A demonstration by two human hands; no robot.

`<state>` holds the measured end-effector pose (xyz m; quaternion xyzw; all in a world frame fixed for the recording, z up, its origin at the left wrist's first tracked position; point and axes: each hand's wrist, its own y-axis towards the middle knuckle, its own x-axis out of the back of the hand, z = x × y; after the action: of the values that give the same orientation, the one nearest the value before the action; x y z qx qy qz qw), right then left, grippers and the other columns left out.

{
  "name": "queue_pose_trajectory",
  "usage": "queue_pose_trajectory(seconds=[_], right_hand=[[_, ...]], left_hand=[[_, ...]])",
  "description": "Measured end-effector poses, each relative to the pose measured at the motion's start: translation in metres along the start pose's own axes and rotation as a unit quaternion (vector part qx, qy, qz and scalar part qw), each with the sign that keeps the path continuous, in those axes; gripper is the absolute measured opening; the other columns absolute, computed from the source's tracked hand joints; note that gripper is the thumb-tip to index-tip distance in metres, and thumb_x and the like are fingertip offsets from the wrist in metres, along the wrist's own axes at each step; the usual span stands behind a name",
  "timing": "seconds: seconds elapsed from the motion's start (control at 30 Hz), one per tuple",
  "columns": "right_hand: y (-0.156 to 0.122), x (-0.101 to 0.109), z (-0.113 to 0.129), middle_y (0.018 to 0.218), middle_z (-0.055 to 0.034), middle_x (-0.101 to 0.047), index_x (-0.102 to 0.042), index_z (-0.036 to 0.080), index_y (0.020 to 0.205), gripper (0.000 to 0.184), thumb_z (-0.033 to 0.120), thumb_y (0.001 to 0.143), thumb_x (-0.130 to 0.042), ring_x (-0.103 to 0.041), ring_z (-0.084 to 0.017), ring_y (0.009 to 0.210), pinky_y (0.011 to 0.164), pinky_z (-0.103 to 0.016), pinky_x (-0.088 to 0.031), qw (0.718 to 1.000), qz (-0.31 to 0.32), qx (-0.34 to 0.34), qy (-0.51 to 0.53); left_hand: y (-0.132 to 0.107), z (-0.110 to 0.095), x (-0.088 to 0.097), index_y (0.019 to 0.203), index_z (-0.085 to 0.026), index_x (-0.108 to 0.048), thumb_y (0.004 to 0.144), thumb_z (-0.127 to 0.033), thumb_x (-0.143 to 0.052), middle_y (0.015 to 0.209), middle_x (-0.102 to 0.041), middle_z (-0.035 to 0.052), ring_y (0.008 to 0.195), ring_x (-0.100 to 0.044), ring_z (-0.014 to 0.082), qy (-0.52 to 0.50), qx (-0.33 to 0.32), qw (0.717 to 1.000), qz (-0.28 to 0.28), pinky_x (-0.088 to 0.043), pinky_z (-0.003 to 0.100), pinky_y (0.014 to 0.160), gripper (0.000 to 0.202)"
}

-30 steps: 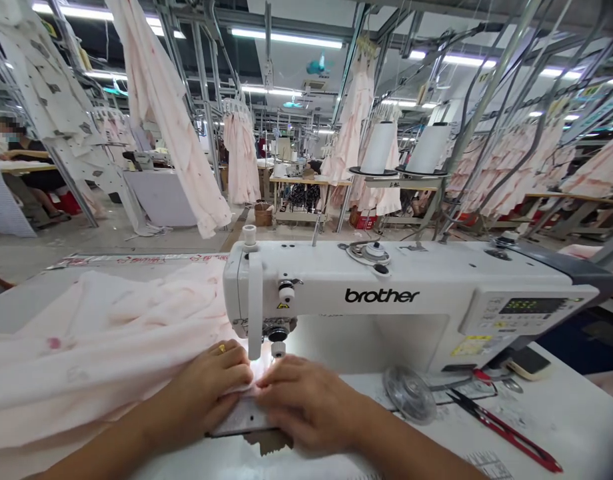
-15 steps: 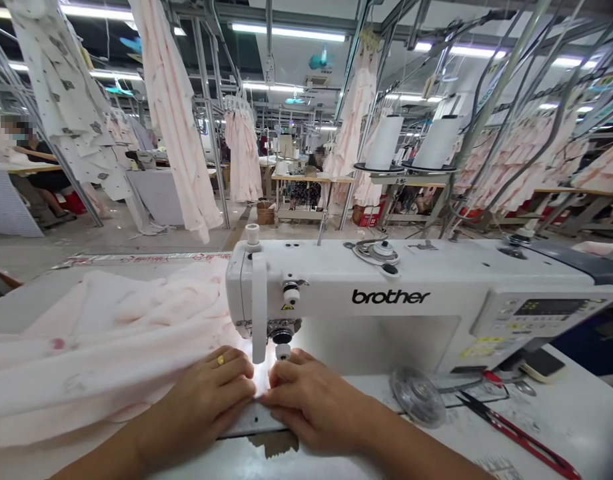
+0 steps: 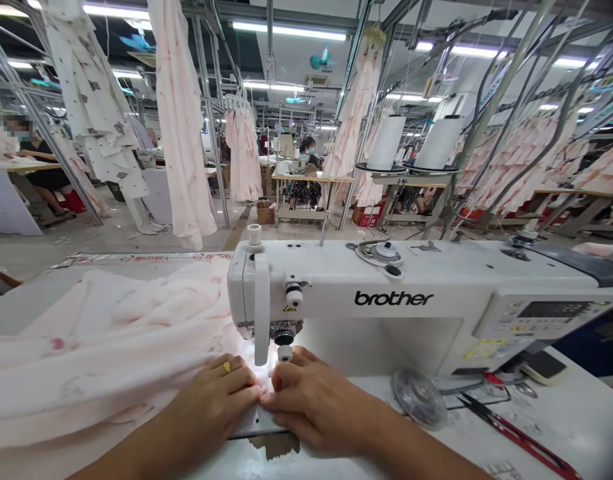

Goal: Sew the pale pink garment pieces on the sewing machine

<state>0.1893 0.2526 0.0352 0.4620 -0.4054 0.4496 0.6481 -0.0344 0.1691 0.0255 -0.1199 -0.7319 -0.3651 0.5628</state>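
Pale pink printed fabric (image 3: 136,320) spreads over the table on the left and runs in under the head of a white sewing machine (image 3: 336,300). My left hand (image 3: 219,393), with a ring on one finger, pinches the fabric's edge just in front of the needle area. Close beside it, my right hand (image 3: 311,400) is closed at the same edge, its fingertips almost touching the left ones. Both hands rest on the machine bed. The needle and presser foot are mostly hidden behind the machine's front parts and my fingers.
Red-handled thread snips (image 3: 521,433) and a clear round disc-like object (image 3: 419,398) lie to the right. Two white thread cones (image 3: 386,143) stand behind the machine. Pink garments (image 3: 181,133) hang at the back left, and people sit at other tables.
My left hand has shifted slightly right, closer to my right hand. My right hand stays nearly in place. The hanging garments at the left have swung a little to the right.
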Motion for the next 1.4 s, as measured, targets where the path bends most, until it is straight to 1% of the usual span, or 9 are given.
queue_pose_trajectory(seconds=[0.17, 0.23, 0.37, 0.53, 0.87, 1.0, 1.1, 1.23, 1.4], right_hand=[[-0.002, -0.002, -0.007, 0.095, -0.0033, -0.067, -0.064, 0.020, 0.096, 0.015, 0.025, 0.097, -0.050, -0.056, -0.017, 0.086, 0.103, -0.036, -0.032, 0.997, -0.073, 0.003, 0.007], [-0.002, -0.003, -0.007, 0.106, -0.0053, -0.068, -0.062, 0.020, 0.106, 0.016, 0.023, 0.098, -0.049, -0.058, -0.018, 0.094, 0.105, -0.036, -0.031, 0.996, -0.090, -0.004, 0.007], [-0.001, -0.004, -0.004, 0.125, -0.0022, -0.065, -0.054, 0.024, 0.129, 0.030, 0.027, 0.100, -0.050, -0.054, -0.016, 0.112, 0.115, -0.035, -0.021, 0.999, -0.044, -0.023, -0.003], [0.001, -0.003, -0.001, 0.130, 0.0025, -0.063, -0.056, 0.026, 0.127, 0.029, 0.034, 0.100, -0.052, -0.050, -0.015, 0.121, 0.117, -0.033, -0.012, 0.998, 0.003, -0.054, 0.015], [-0.001, -0.003, 0.003, 0.135, 0.0047, -0.060, -0.051, 0.028, 0.133, 0.032, 0.029, 0.101, -0.048, -0.045, -0.015, 0.128, 0.119, -0.034, 0.002, 0.997, -0.004, -0.061, 0.041], [-0.001, -0.003, 0.002, 0.131, 0.0018, -0.061, -0.049, 0.028, 0.134, 0.035, 0.035, 0.100, -0.050, -0.042, -0.018, 0.130, 0.120, -0.036, 0.002, 0.994, 0.006, -0.097, 0.039], [0.000, -0.001, 0.000, 0.125, -0.0014, -0.062, -0.051, 0.027, 0.131, 0.036, 0.042, 0.099, -0.052, -0.042, -0.019, 0.129, 0.120, -0.037, 0.000, 0.992, -0.002, -0.122, 0.022], [0.001, 0.001, 0.001, 0.124, -0.0018, -0.063, -0.049, 0.027, 0.133, 0.035, 0.039, 0.101, -0.047, -0.045, -0.017, 0.126, 0.120, -0.032, -0.005, 0.996, -0.010, -0.092, 0.007], [0.003, -0.004, 0.002, 0.129, -0.0019, -0.062, -0.045, 0.023, 0.139, 0.043, 0.045, 0.102, -0.045, -0.049, -0.020, 0.122, 0.120, -0.034, 0.005, 0.998, 0.014, -0.066, -0.001]], left_hand=[[-0.002, -0.001, 0.002, 0.104, -0.020, -0.062, 0.099, -0.008, -0.038, 0.087, -0.064, 0.0031, 0.075, -0.056, 0.0186, 0.001, 0.008, 1.000, 0.023, -0.044, 0.033, 0.071, 0.028], [-0.002, -0.001, 0.002, 0.105, -0.020, -0.062, 0.099, -0.008, -0.037, 0.088, -0.064, 0.0035, 0.077, -0.056, 0.0191, 0.012, 0.008, 0.999, 0.034, -0.045, 0.034, 0.074, 0.028], [-0.004, -0.002, -0.001, 0.097, -0.017, -0.061, 0.101, -0.012, -0.037, 0.094, -0.065, 0.0061, 0.085, -0.059, 0.0211, 0.039, 0.008, 0.999, 0.032, -0.047, 0.036, 0.077, 0.025], [-0.012, 0.002, -0.006, 0.118, -0.017, -0.059, 0.099, -0.005, -0.029, 0.111, -0.069, 0.0084, 0.096, -0.065, 0.0210, 0.071, -0.017, 0.997, 0.009, -0.052, 0.034, 0.082, 0.038], [-0.020, 0.014, -0.006, 0.126, -0.022, -0.057, 0.085, 0.003, -0.036, 0.119, -0.071, 0.0039, 0.107, -0.068, 0.0184, 0.061, -0.029, 0.998, 0.002, -0.056, 0.030, 0.088, 0.052], [-0.015, 0.018, -0.004, 0.123, -0.021, -0.058, 0.083, 0.000, -0.042, 0.116, -0.073, 0.0051, 0.100, -0.071, 0.0185, 0.090, -0.030, 0.996, -0.004, -0.057, 0.028, 0.086, 0.049], [-0.009, 0.021, -0.004, 0.119, -0.020, -0.061, 0.081, 0.000, -0.043, 0.114, -0.073, 0.0064, 0.101, -0.069, 0.0198, 0.091, -0.017, 0.996, 0.005, -0.056, 0.031, 0.092, 0.046], [-0.006, 0.023, -0.005, 0.119, -0.019, -0.062, 0.084, 0.000, -0.041, 0.116, -0.071, 0.0071, 0.109, -0.065, 0.0218, 0.100, -0.019, 0.995, -0.008, -0.053, 0.035, 0.098, 0.045], [-0.005, 0.021, -0.002, 0.115, -0.016, -0.063, 0.090, -0.007, -0.044, 0.110, -0.072, 0.0087, 0.102, -0.066, 0.0227, 0.118, -0.035, 0.992, 0.005, -0.055, 0.032, 0.088, 0.033]])
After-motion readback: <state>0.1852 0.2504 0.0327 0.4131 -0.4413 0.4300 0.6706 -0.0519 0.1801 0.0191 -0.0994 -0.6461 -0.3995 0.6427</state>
